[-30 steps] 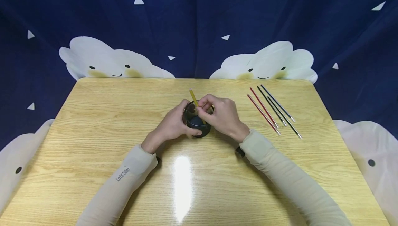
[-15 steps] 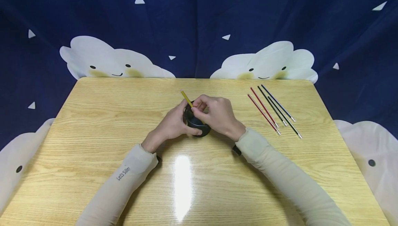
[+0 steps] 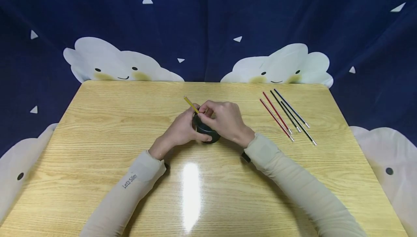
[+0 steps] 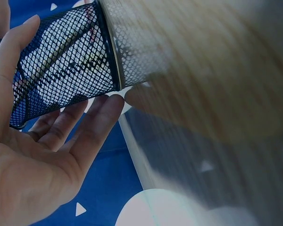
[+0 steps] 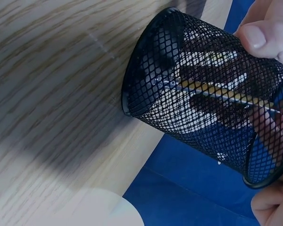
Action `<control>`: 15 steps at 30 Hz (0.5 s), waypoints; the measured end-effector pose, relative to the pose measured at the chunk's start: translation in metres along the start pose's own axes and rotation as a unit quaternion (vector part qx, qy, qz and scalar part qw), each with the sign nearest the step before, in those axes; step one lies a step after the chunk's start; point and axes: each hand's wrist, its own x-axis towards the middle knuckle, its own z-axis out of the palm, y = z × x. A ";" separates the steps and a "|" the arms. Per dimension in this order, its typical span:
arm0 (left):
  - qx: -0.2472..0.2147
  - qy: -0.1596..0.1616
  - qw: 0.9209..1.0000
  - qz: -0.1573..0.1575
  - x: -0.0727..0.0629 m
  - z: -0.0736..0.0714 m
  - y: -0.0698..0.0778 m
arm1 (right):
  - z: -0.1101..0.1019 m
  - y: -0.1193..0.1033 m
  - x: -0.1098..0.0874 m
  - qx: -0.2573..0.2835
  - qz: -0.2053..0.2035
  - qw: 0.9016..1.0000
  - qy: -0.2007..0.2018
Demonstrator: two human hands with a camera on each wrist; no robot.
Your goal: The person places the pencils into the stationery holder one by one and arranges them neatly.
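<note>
A black mesh pencil cup [image 3: 208, 132] stands upright near the middle of the table. My left hand [image 3: 178, 129] holds it from the left, thumb on the near side and fingers at the far side, as the left wrist view shows around the mesh wall [image 4: 68, 56]. Over the rim, my right hand [image 3: 224, 119] pinches a yellow pencil [image 3: 190, 103] between thumb and fingers. The pencil leans up to the left, and through the mesh in the right wrist view its lower part [image 5: 217, 90] shows inside the cup. My right fingertips partly hide the cup's opening.
Several slim pencils lie on the table's right side: red ones [image 3: 276, 120], dark ones [image 3: 298, 123] and a blue one [image 3: 291, 108], white ends toward me. The wooden table [image 3: 107, 121] ends at a dark blue curtain [image 3: 205, 30] with clouds behind it.
My right hand has shifted slightly left, and the yellow pencil's top has tilted left and lower. My left hand keeps its hold on the pencil cup.
</note>
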 end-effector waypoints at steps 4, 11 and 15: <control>0.002 0.000 1.000 0.003 0.001 0.001 -0.001 | 0.001 -0.001 -0.001 -0.004 0.001 1.000 -0.003; 0.001 -0.001 1.000 0.011 0.001 0.001 0.000 | 0.004 -0.001 0.000 -0.017 -0.005 1.000 -0.006; 0.007 -0.001 1.000 0.016 0.001 0.000 0.000 | 0.005 -0.002 0.001 -0.024 -0.007 1.000 -0.008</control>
